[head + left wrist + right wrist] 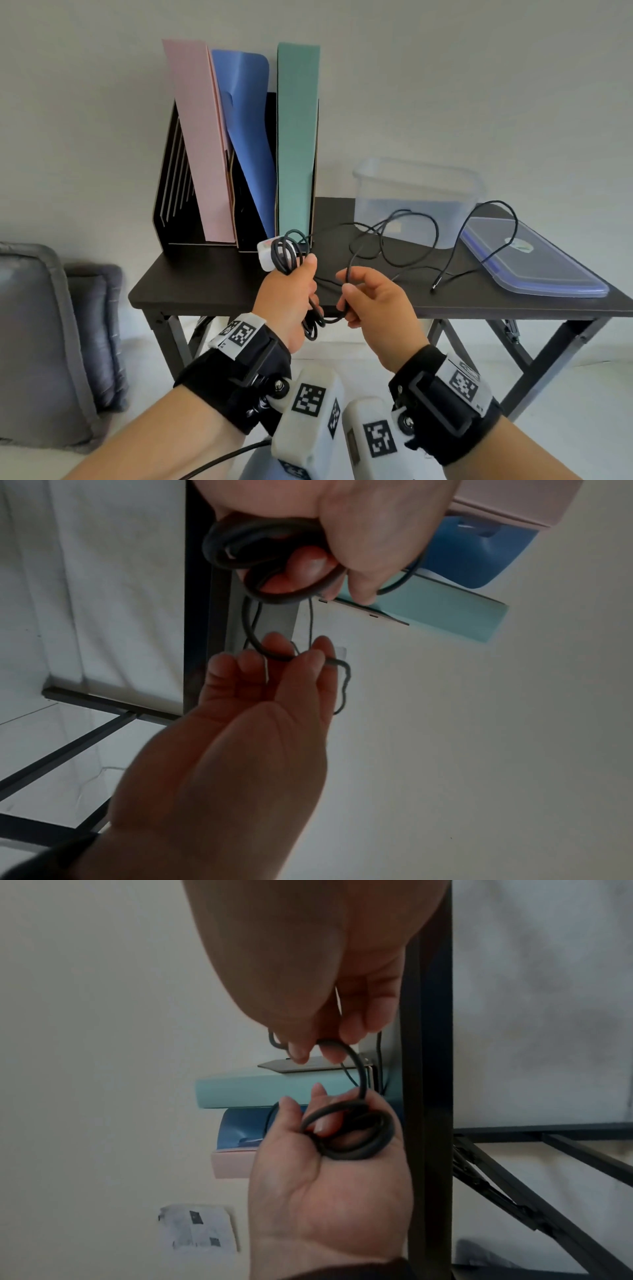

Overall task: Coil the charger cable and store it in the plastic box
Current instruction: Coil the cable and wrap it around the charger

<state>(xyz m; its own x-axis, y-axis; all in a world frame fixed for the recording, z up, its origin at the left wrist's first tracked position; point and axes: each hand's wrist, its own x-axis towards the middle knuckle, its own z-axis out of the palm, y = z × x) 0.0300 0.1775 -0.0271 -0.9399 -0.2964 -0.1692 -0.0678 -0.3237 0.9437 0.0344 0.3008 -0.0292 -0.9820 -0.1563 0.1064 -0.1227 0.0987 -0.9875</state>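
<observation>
Black round cable [404,236]: left hand [287,301] grip clamps coiled loops, right hand [373,301] grip pinches slack strand.

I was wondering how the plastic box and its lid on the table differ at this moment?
The plastic box stands upright, open-topped and tall; the lid lies flat beside it, off the box. The box is clear and colourless; the lid shows a blue rim and a small sticker. The charger cable loops in front of the box, but runs across the lid's top. Both are translucent plastic resting on the dark table.
</observation>
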